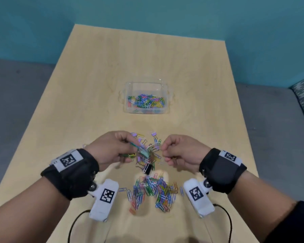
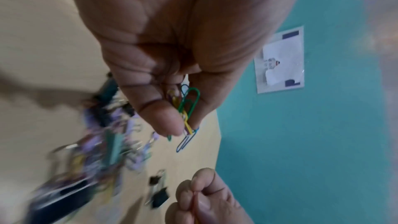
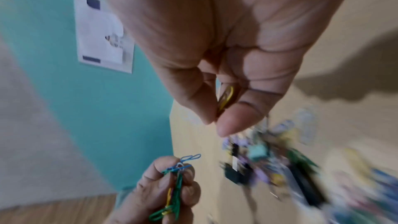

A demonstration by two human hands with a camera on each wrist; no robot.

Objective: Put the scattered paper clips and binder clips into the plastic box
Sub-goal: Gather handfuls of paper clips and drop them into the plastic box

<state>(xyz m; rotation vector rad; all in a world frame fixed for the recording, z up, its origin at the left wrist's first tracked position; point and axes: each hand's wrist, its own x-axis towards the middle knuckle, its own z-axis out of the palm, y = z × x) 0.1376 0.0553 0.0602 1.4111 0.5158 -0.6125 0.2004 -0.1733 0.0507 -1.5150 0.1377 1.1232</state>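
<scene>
A clear plastic box stands mid-table with several coloured paper clips inside. Just above the table, my left hand pinches a bunch of green, yellow and blue paper clips between thumb and fingers. Opposite it, my right hand pinches a yellow paper clip. Between the hands lies a mixed heap of paper clips and binder clips, including a black binder clip and a lilac one. A second heap of paper clips lies nearer me, between my wrists.
The wooden table stretches bare beyond the box to a teal wall. Grey floor flanks both sides. A white sheet hangs on the wall. Wrist-camera cables trail at the near edge.
</scene>
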